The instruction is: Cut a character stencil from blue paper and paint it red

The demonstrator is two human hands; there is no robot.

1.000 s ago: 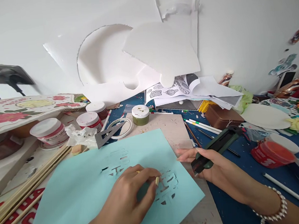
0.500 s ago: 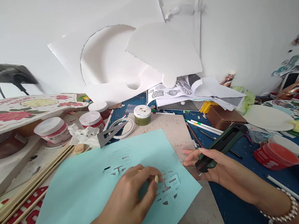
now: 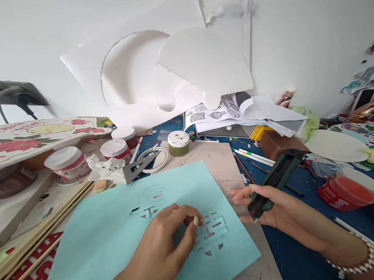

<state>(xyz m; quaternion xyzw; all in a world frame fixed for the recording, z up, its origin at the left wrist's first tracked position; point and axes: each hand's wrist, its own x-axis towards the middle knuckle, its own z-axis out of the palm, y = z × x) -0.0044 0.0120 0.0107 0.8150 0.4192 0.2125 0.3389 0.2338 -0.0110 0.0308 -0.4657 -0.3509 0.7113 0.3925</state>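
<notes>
A sheet of light blue paper (image 3: 94, 233) lies at an angle on a greyish-beige board (image 3: 221, 159). Small shapes are cut out of it in two groups, and dark board shows through the openings. My left hand (image 3: 168, 236) rests on the paper beside the right-hand cut group, thumb and forefinger closed in a pinch; whatever is between them is hidden. To the right of the sheet, my right hand (image 3: 276, 210) holds a dark green utility knife (image 3: 276, 182) slanted across the palm. Its blade end points down and left, above the board's edge.
A roll of tape (image 3: 166, 161) and grey set square (image 3: 136, 170) sit beyond the paper, near a green paint jar (image 3: 178, 145). Wooden sticks (image 3: 48, 230) lie left. Pens (image 3: 256, 157), a brown case (image 3: 276, 143) and red tub (image 3: 345, 193) are right.
The paper's right corner has shifted slightly right and down. My right hand and the knife have tilted a little, with the knife's rear end lower. My left hand keeps its pinch.
</notes>
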